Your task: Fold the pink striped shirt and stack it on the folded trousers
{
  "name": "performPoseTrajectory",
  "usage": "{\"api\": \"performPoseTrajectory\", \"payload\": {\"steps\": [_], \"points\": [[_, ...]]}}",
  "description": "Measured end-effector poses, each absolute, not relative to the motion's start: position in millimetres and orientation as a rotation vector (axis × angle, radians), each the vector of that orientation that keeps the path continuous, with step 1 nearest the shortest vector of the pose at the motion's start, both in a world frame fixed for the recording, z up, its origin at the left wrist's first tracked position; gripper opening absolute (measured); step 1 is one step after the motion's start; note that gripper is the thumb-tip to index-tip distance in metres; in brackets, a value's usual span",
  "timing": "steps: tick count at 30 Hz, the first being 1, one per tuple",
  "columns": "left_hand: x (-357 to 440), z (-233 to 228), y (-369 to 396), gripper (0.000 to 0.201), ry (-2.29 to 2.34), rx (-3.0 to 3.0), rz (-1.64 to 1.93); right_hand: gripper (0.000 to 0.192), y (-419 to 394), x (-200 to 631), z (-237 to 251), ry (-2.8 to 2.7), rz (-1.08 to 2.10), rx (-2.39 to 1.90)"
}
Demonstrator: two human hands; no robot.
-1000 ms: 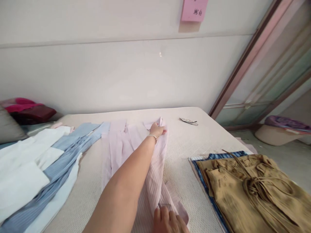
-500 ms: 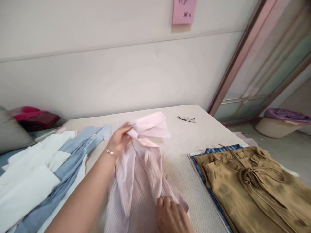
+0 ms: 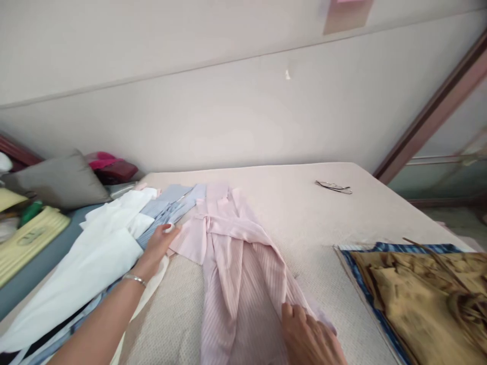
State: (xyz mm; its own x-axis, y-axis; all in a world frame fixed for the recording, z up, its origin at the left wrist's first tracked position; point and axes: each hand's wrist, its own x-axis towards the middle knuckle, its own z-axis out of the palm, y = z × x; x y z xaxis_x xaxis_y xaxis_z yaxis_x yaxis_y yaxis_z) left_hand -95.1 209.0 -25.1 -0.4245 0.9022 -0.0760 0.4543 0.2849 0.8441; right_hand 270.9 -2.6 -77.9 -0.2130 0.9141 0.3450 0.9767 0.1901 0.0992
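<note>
A pale pink striped garment (image 3: 243, 274) lies lengthwise on the cream bed cover, with a loose band of its cloth running across the upper part. At the band's left end, the fingers of my left hand (image 3: 155, 248) are closed on the edge of the pink cloth. My right hand (image 3: 310, 332) grips the garment's right side near the bottom of the view, fingers curled into the fabric. Just beyond my left hand lie blue striped clothes (image 3: 167, 205) and white clothes (image 3: 102, 253).
A stack of brown and blue clothes (image 3: 414, 299) lies at the right. Eyeglasses (image 3: 333, 187) rest on the cream cover (image 3: 281, 192) near the wall (image 3: 228, 126). A grey cushion (image 3: 61, 180), dark red items (image 3: 116, 170) and a yellow bag (image 3: 32, 241) are at the left.
My left hand has carried the top of the pink garment down and leftward, so the cloth now lies flat. My right hand still grips the right side. The view has turned left.
</note>
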Motion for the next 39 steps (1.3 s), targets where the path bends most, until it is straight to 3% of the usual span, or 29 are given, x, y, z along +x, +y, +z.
{"api": "performPoseTrajectory", "payload": {"steps": [3,6,9,11,14,20,24,32,36,39], "points": [[-73.5,-21.0,178.4,0.072,2.282,1.785,0.663,0.031,-3.8,272.6,-77.6,-2.291,-0.430,-1.806],[-41.0,-26.3,156.7,0.049,2.256,2.335,0.471,0.029,-4.3,273.5,-77.5,-2.330,-0.412,-1.789],[-22.2,-35.7,154.3,0.016,2.126,2.513,0.224,0.030,-3.2,273.4,-76.7,-2.350,-0.399,-1.828],[-26.2,-35.4,162.3,0.012,2.138,2.491,0.154,0.031,-2.7,272.9,-75.1,-2.366,-0.373,-1.845],[-53.9,-16.1,180.5,0.016,2.311,2.439,0.297,0.033,-3.5,271.4,-71.4,-2.369,-0.353,-1.865],[-130.7,31.7,204.4,0.023,2.607,2.264,1.051,0.046,-8.6,273.1,-67.2,-2.364,-0.424,-1.856],[-170.7,14.9,201.9,0.023,2.680,1.946,0.994,0.043,-6.9,278.6,-57.3,-2.309,-0.456,-2.012],[-216.2,-20.2,189.3,0.024,2.645,1.604,0.918,0.033,12.6,299.8,-5.5,-2.319,0.141,-2.406],[-192.4,-8.8,187.6,0.024,2.607,1.959,1.077,0.010,16.5,316.9,7.3,-2.256,0.364,-2.434],[-140.0,-3.2,185.0,0.024,2.265,2.474,1.184,0.015,18.2,318.8,11.5,-2.204,0.399,-2.392]]}}
